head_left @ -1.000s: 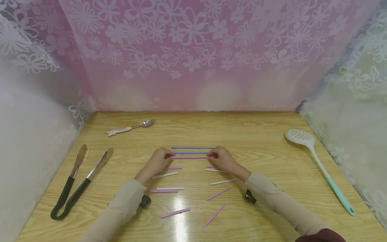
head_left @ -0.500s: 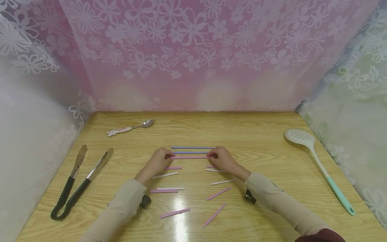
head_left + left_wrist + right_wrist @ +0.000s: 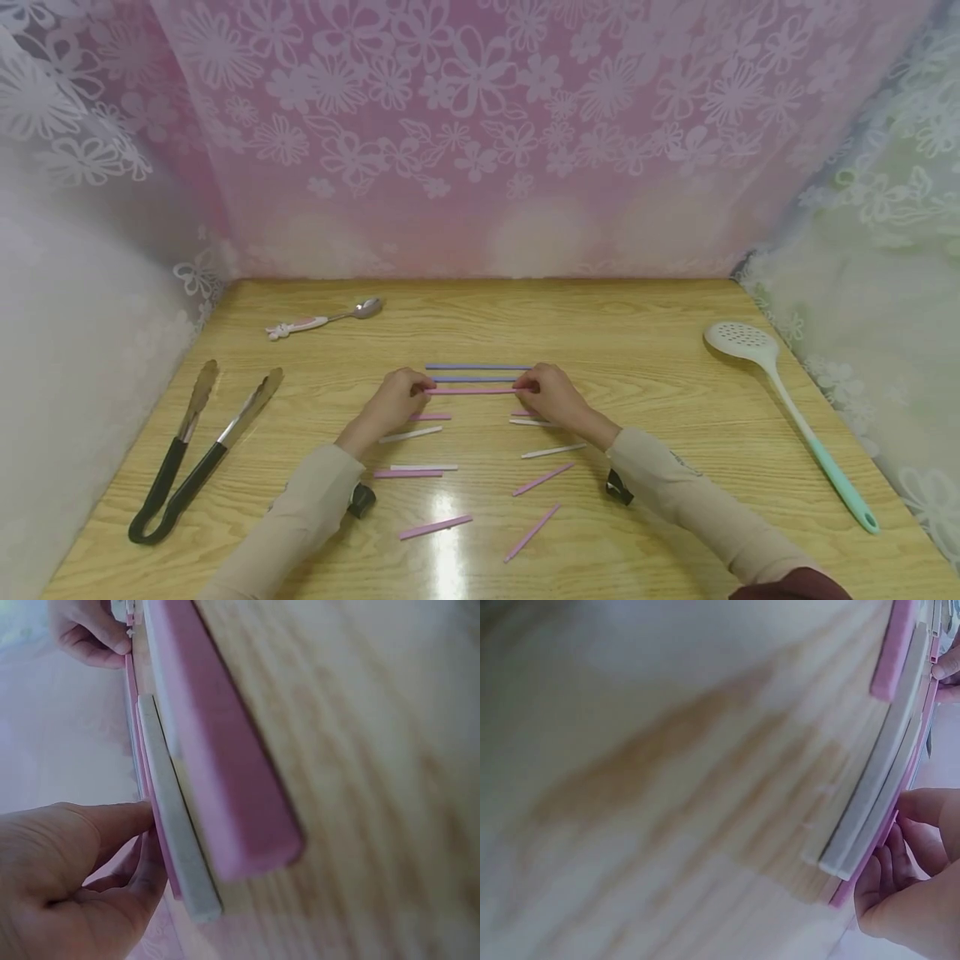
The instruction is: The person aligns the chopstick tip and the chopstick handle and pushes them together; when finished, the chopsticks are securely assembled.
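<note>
Here I'm seeing the left hand [image 3: 392, 400] and right hand [image 3: 558, 398] pinching a long pink stick [image 3: 474, 391] at its ends; it is stretching across mid-worktop [image 3: 615, 329], just beside two blue sticks [image 3: 478, 367], with shorter pink and white sticks [image 3: 436, 527] lying nearby.

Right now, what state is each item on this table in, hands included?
Long pink stick: pinched near both ends
Left hand: pinching that stick's left end
Right hand: pinching its right end
Blue sticks: lying roughly parallel, one behind the other
Short pink and white sticks: lying at various angles
Tongs: lying, arms spread open
Small spoon: lying, not held
Slotted spoon: lying, not held
</note>
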The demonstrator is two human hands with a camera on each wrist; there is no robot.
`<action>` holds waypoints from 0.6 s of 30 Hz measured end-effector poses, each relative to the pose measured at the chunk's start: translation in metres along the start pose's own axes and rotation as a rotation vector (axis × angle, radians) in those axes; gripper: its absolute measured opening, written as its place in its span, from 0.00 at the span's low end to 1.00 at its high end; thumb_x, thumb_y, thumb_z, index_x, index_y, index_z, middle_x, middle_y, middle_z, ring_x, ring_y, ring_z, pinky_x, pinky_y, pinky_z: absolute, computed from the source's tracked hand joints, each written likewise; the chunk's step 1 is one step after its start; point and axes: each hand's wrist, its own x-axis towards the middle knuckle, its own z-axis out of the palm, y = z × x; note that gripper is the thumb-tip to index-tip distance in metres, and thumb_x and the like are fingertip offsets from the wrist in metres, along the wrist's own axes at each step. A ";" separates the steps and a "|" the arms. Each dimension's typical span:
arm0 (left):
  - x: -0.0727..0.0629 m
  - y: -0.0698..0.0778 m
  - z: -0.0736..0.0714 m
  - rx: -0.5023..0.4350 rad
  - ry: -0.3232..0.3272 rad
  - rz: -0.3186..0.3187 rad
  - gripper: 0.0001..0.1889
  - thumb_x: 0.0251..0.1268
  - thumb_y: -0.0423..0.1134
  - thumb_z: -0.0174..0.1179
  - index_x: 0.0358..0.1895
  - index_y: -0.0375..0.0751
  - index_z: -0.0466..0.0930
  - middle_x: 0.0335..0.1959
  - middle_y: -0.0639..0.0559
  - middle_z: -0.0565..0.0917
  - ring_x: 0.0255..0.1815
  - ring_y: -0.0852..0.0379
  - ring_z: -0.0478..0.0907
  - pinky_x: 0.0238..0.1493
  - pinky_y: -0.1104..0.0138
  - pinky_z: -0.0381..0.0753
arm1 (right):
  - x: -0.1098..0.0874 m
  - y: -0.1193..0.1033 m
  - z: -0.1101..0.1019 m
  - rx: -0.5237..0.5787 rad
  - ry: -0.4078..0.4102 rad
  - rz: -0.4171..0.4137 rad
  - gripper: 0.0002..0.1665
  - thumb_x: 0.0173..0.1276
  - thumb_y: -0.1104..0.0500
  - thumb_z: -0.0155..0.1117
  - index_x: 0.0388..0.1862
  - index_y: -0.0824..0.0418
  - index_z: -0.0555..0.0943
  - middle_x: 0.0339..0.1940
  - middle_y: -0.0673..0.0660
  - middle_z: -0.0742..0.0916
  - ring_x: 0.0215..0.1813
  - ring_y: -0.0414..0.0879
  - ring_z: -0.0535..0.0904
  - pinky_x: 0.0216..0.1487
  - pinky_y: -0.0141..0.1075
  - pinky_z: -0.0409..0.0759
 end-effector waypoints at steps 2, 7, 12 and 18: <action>-0.001 -0.001 -0.001 0.004 0.001 0.003 0.10 0.63 0.26 0.57 0.47 0.28 0.81 0.39 0.42 0.80 0.39 0.52 0.76 0.43 0.63 0.80 | 0.000 0.000 -0.001 0.015 -0.001 0.000 0.05 0.61 0.66 0.65 0.35 0.66 0.85 0.29 0.54 0.82 0.35 0.44 0.75 0.43 0.40 0.75; -0.007 -0.005 -0.008 -0.021 0.015 -0.014 0.12 0.64 0.28 0.58 0.49 0.29 0.80 0.43 0.42 0.80 0.42 0.51 0.76 0.46 0.60 0.79 | -0.004 -0.004 -0.006 0.085 0.007 0.028 0.06 0.62 0.65 0.65 0.36 0.66 0.85 0.32 0.56 0.84 0.36 0.47 0.78 0.41 0.39 0.79; -0.016 -0.006 -0.016 -0.005 0.049 0.007 0.12 0.65 0.29 0.58 0.50 0.29 0.80 0.44 0.41 0.82 0.42 0.50 0.78 0.47 0.59 0.80 | -0.011 -0.003 -0.014 0.128 0.046 0.033 0.08 0.64 0.63 0.66 0.38 0.67 0.84 0.36 0.58 0.85 0.39 0.50 0.80 0.43 0.41 0.81; -0.033 -0.010 -0.021 -0.012 0.035 0.013 0.12 0.66 0.30 0.57 0.50 0.30 0.80 0.44 0.41 0.82 0.43 0.49 0.79 0.47 0.59 0.81 | -0.025 -0.001 -0.023 0.161 0.032 0.062 0.09 0.65 0.61 0.65 0.40 0.65 0.84 0.37 0.57 0.84 0.39 0.48 0.78 0.41 0.39 0.79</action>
